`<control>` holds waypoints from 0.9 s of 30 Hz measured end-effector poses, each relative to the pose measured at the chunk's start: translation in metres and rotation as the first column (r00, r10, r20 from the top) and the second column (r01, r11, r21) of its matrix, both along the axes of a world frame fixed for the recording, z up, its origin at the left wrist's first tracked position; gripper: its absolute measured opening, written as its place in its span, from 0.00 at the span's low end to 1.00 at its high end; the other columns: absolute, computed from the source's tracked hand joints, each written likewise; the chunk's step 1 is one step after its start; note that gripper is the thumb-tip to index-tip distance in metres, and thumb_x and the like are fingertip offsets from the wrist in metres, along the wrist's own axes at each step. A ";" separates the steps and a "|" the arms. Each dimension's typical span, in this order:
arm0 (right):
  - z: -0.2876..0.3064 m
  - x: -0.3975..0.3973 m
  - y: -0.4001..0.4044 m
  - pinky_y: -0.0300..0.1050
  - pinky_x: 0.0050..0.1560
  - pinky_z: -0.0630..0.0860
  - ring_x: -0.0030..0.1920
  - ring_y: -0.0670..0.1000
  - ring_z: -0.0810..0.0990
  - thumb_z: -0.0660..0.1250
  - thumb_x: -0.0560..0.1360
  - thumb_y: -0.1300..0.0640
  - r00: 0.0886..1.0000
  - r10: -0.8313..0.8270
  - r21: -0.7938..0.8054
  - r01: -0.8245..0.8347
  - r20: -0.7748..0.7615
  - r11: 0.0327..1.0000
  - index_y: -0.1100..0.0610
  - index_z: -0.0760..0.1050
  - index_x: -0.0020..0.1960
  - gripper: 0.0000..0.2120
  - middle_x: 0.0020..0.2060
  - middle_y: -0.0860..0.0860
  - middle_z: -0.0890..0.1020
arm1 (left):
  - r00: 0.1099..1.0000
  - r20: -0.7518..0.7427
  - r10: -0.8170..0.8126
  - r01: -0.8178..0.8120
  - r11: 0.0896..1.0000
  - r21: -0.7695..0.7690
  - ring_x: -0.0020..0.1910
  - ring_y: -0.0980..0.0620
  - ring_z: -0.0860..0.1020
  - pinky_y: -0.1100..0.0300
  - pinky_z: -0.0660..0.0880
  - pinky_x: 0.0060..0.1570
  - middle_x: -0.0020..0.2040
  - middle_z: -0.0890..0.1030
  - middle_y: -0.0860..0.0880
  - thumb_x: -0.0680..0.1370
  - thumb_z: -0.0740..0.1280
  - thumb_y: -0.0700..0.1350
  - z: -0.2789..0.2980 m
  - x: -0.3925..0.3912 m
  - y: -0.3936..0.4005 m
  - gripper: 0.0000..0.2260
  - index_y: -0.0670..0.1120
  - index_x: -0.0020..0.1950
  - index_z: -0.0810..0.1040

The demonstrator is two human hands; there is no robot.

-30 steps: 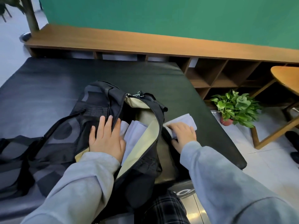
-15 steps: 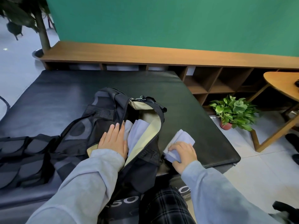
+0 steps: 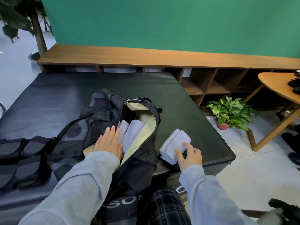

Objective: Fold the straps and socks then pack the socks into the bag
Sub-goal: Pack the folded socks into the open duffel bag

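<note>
Here, bag (image 3: 113, 120): unzipped on the black mat (image 3: 65, 95), pale socks (image 3: 131, 135) inside.
Left hand (image 3: 109, 142): flat, fingers straight, pressing the bag's left rim.
Right hand (image 3: 189, 155): pinching the folded socks (image 3: 174, 143) just right of the bag.
Straps (image 3: 21, 158): far left.

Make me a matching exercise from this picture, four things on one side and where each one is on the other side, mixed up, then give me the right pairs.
Things:
1. left hand
2. folded socks
3. potted plant
4. bag

Places:
A. on the floor beside the wooden shelf
B. lying unzipped on the black mat
C. resting flat on the bag's edge by the opening
D. on the mat right of the bag, under the right hand

Pairs: 1-C, 2-D, 3-A, 4-B
</note>
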State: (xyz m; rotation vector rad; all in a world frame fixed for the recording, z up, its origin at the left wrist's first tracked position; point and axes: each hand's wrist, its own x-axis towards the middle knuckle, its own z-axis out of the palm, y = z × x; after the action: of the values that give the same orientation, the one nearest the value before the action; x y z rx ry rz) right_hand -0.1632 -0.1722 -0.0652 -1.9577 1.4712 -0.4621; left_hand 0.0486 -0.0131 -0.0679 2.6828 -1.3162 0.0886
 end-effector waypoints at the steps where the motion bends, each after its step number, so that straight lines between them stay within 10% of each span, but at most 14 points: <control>1: 0.002 0.002 0.001 0.42 0.57 0.64 0.60 0.54 0.67 0.63 0.76 0.48 0.999 0.018 0.041 -0.016 -0.035 0.999 0.49 0.67 0.68 0.20 0.59 0.55 0.69 | 1.000 -0.005 0.000 0.000 1.000 0.001 0.55 0.40 0.79 0.45 0.78 0.45 0.58 0.79 0.39 0.73 0.52 0.48 0.001 -0.001 0.000 0.25 0.37 0.60 0.77; 11: 0.018 0.036 0.002 0.46 0.55 0.67 0.57 0.57 0.69 0.57 0.77 0.51 0.972 0.131 0.190 -0.094 -0.197 0.977 0.37 0.56 0.71 0.25 0.49 0.54 0.69 | 1.000 -0.003 -0.005 0.005 0.999 0.036 0.54 0.39 0.80 0.44 0.78 0.44 0.57 0.79 0.38 0.72 0.52 0.48 0.005 -0.003 0.000 0.25 0.36 0.60 0.77; 22: 0.020 0.036 0.022 0.42 0.46 0.69 0.42 0.52 0.67 0.59 0.74 0.67 0.982 0.188 -0.085 -0.186 0.028 0.979 0.47 0.72 0.61 0.21 0.50 0.49 0.64 | 1.000 -0.023 -0.007 0.008 0.999 0.036 0.55 0.40 0.79 0.45 0.78 0.46 0.58 0.79 0.40 0.72 0.52 0.49 0.005 0.002 0.003 0.25 0.37 0.60 0.77; 27: 0.046 0.030 0.015 0.35 0.57 0.61 0.65 0.54 0.65 0.61 0.74 0.67 0.971 0.223 -0.128 -0.211 0.085 0.969 0.42 0.65 0.69 0.29 0.67 0.54 0.65 | 0.991 -0.120 0.065 -0.062 0.998 0.022 0.76 0.52 0.50 0.55 0.49 0.72 0.77 0.53 0.52 0.80 0.51 0.50 0.022 0.003 -0.003 0.24 0.50 0.76 0.53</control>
State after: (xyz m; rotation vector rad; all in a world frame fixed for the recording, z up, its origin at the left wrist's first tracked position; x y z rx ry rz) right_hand -0.1327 -0.1575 -0.0193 -2.1276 1.1744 -0.5498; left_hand 0.0516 -0.0159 -0.0458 2.6979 -1.2025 -0.0770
